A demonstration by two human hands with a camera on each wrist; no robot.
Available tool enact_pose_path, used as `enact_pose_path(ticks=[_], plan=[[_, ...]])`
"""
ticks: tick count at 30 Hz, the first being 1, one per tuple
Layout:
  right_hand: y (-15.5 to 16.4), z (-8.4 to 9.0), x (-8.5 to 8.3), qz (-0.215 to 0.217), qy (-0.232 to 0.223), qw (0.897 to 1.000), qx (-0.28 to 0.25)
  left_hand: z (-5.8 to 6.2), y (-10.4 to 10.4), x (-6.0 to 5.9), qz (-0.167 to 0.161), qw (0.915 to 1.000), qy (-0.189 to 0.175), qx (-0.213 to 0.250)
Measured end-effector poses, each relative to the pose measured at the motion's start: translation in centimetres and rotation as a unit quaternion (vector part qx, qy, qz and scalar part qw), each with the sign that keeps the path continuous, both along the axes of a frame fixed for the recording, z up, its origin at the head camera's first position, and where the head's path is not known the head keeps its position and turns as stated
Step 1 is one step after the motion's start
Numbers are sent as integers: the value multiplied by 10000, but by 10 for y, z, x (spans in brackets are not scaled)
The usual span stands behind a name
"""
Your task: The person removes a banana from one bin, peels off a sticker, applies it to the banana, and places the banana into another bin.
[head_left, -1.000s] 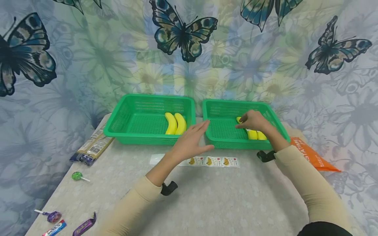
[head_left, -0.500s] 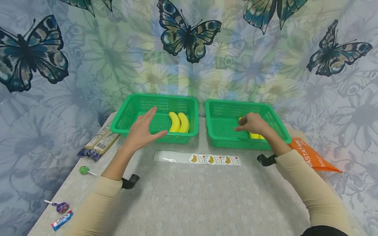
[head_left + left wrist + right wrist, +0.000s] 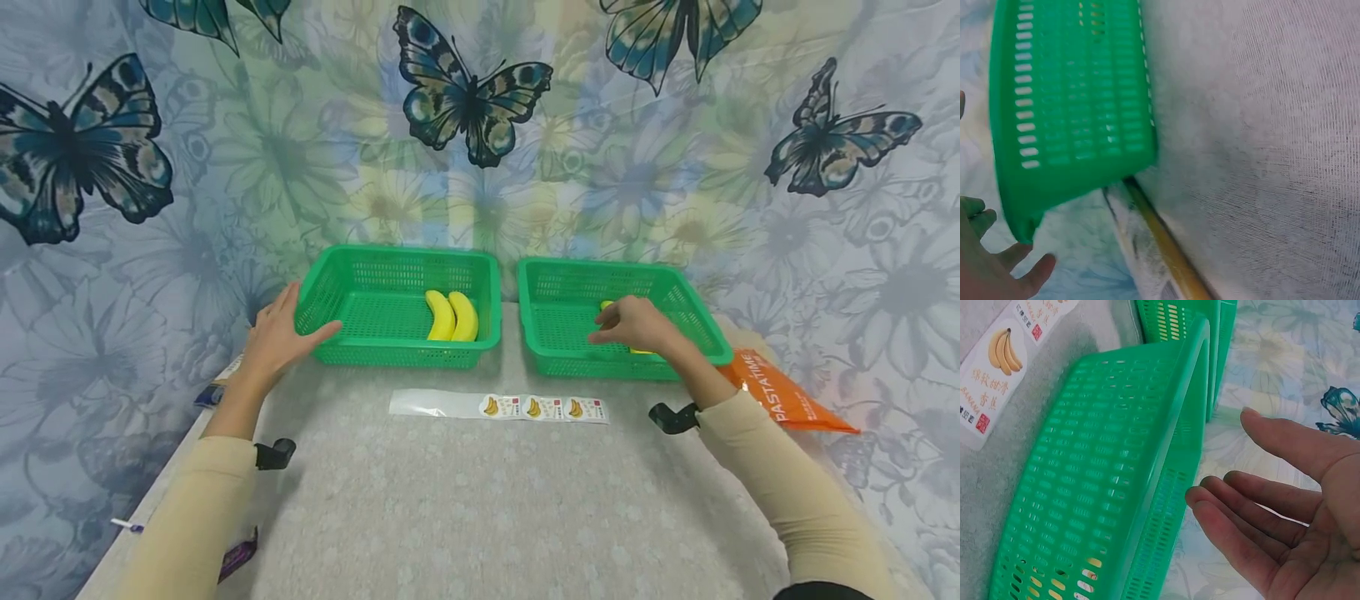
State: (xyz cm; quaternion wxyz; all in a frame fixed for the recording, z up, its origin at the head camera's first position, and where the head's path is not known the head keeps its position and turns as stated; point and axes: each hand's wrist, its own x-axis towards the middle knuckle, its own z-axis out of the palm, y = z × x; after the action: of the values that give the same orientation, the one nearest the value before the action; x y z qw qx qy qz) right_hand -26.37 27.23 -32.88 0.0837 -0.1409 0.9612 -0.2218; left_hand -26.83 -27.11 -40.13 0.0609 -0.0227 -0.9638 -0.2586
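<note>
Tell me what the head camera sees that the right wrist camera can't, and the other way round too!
Only the head view shows the left grip, the orange bag and a purple sweet.

Only the right wrist view shows the palm of the right grip and lets you read BANANA on a sticker.

Both show the right grip, stickers, part of the butterfly cloth, the right basket and at least some of the left basket. Bananas are clear from the head; the wrist catches just yellow bits through slots.

The baskets [image 3: 405, 357] are green, the bananas [image 3: 465, 318] yellow, the packet [image 3: 797, 397] orange, the backdrop [image 3: 637, 179] pastel-flowered with blue-black butterflies [image 3: 472, 100].
</note>
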Motion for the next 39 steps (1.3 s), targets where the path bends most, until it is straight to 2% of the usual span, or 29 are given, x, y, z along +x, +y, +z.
enact_pose_path(ticks=[4, 9, 11, 14, 18, 25, 31, 39], plan=[[-3, 0, 2, -2, -58, 10000, 2, -7, -8, -7, -25, 9982, -325, 505], [-7, 0, 7, 8, -87, 9999, 58, -14, -15, -14, -201, 9966, -493, 628], [-10, -1, 7, 49, -82, 9999, 61, -17, -18, -15, -284, 9957, -576, 673], [-15, -2, 8, 98, -82, 9999, 83, -23, -21, -15, -366, 9909, -819, 1001], [-21, -2, 8, 177, -103, 9997, 147, -27, -22, -16, -328, 9862, -990, 1283], [-37, 1, 8, 371, 15, 9993, 83, -31, -23, -21, -241, 9904, -814, 1089], [-54, 4, 5, 530, 86, 9985, -70, -33, -23, -21, -167, 9901, -654, 1230], [-88, 9, -6, 741, -45, 9971, -173, -37, -24, -22, -228, 9878, -446, 1473]])
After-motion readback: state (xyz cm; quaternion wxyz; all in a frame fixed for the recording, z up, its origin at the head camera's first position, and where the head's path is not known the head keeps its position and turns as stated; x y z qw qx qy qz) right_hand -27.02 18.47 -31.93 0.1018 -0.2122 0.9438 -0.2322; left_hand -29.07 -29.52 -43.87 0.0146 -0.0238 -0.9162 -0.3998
